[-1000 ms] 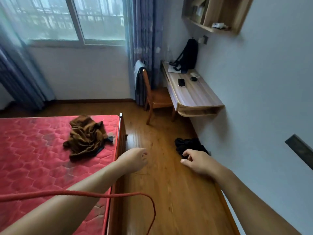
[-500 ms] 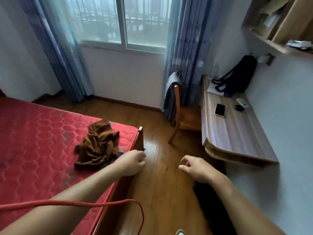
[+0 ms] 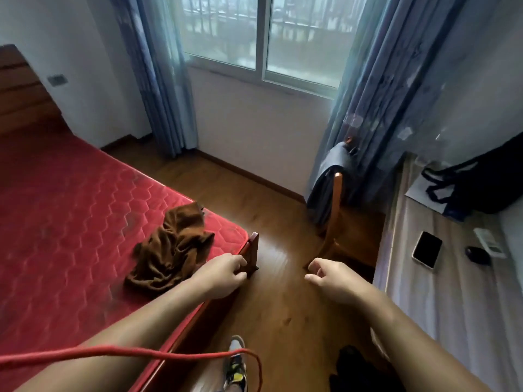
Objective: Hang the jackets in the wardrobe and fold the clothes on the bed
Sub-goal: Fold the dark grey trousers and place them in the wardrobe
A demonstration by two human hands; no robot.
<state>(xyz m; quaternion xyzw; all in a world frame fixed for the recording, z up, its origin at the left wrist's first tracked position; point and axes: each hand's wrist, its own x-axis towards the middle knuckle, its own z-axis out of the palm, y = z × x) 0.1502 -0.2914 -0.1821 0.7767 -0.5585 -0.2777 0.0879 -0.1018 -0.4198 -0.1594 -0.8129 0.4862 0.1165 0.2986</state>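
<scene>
Both hands are hovering loosely curled, holding nothing: left hand [image 3: 223, 275] over the bed [image 3: 70, 207] corner, right hand [image 3: 331, 278] over the floor [image 3: 283, 301]. Brown garment [image 3: 172, 247] is lying crumpled on the bed beside the left hand, grey jacket [image 3: 328, 182] is draping the chair [image 3: 336, 210] back.

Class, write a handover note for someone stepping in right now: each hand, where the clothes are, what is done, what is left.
Left hand: empty, loosely curled, beside the corner of the bed.
Right hand: empty, loosely curled, above the floor.
Brown garment: crumpled on the bed, unfolded.
Grey jacket: draped over the chair back.
Black clothing: heaped on the floor.
Done: nothing visible.
Left: fold the brown garment, hang the jacket; wardrobe not in view.
</scene>
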